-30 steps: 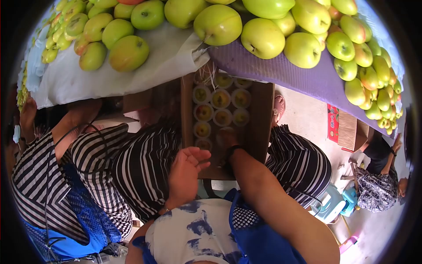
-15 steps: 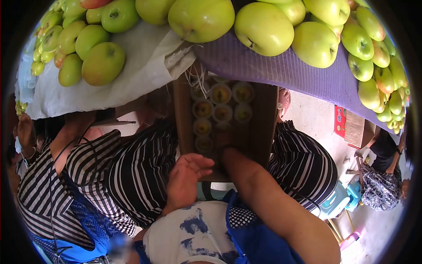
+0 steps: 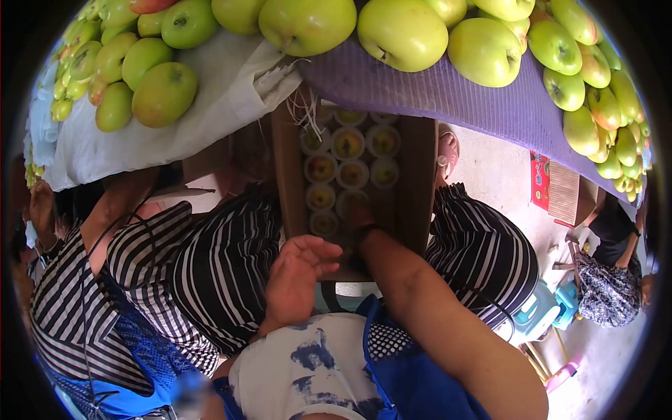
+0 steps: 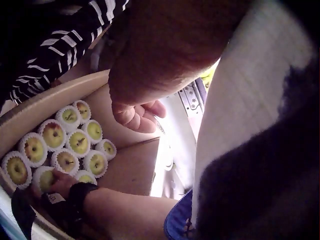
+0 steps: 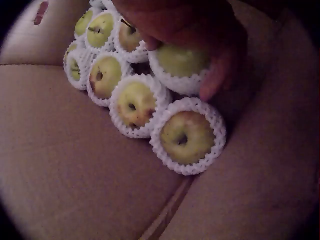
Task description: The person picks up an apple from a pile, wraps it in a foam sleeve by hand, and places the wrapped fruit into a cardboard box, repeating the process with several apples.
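Observation:
Inside a cardboard box (image 3: 415, 182), my right hand (image 5: 200, 25) grips a green apple (image 5: 180, 65) in a white foam net. Fingers and thumb span its top, and its net sits against its neighbours. Other netted apples stand in rows beside it, among them a yellow-red apple (image 5: 187, 137) in the box corner and another apple (image 3: 320, 168) farther along. My left hand (image 3: 299, 276) hovers by the box's near end, fingers loosely bent, holding nothing. In the left wrist view the same left hand (image 4: 135, 115) shows above the box.
Loose green apples (image 3: 402, 35) lie on a purple ribbed sheet (image 3: 448, 108) and a white sheet (image 3: 210, 91) over the box's far end. People in striped clothes (image 3: 224, 273) sit close at the left. A red carton (image 3: 539, 182) stands on the floor at right.
The right hand reached lower in the box, then came slightly forward; a white-netted apple now shows under its fingers in the middle row. The left hand stays nearly still. The head view shifted a little.

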Demonstrator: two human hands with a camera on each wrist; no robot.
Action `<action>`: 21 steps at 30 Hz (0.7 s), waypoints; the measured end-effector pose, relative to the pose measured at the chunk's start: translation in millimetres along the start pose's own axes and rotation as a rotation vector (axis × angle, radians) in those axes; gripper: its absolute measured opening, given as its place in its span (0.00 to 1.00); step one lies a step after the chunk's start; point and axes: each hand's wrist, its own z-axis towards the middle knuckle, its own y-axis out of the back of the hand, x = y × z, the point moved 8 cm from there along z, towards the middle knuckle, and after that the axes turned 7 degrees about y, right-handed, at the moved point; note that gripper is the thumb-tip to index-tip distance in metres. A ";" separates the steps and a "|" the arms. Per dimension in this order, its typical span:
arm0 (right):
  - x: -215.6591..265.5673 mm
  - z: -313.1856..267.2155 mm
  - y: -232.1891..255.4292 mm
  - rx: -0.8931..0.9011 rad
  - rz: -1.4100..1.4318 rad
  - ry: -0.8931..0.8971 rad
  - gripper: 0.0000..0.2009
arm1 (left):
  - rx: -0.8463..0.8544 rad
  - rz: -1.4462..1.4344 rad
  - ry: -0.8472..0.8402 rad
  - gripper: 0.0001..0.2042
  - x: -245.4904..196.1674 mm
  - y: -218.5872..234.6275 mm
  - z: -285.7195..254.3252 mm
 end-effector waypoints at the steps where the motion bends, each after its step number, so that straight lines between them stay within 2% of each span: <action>1: 2.9 -8.3 10.4 0.002 0.139 -0.012 0.39 | 0.001 -0.001 -0.001 0.25 -0.1 0.4 0.0; 3: 5.8 -19.8 22.8 0.005 0.415 -0.041 0.42 | 0.000 -0.002 0.000 0.25 0.3 0.9 0.3; 6: 4.7 -14.6 20.9 -0.067 0.454 -0.002 0.43 | 0.000 -0.002 0.002 0.25 0.1 1.7 2.0; 9: 5.2 -18.4 29.1 -0.081 0.510 -0.069 0.44 | 0.000 0.006 0.006 0.25 -1.5 0.5 3.3; 12: 2.4 -13.1 23.6 -0.108 0.522 -0.045 0.44 | -0.013 0.025 0.008 0.25 -1.9 1.0 4.3; 18: 13.7 -15.5 39.3 -0.107 0.524 -0.178 0.44 | -0.034 0.056 0.001 0.25 -0.7 1.1 3.3; 21: 11.5 -19.0 46.6 -0.241 0.632 -0.138 0.44 | -0.033 0.059 0.007 0.26 1.3 0.5 3.0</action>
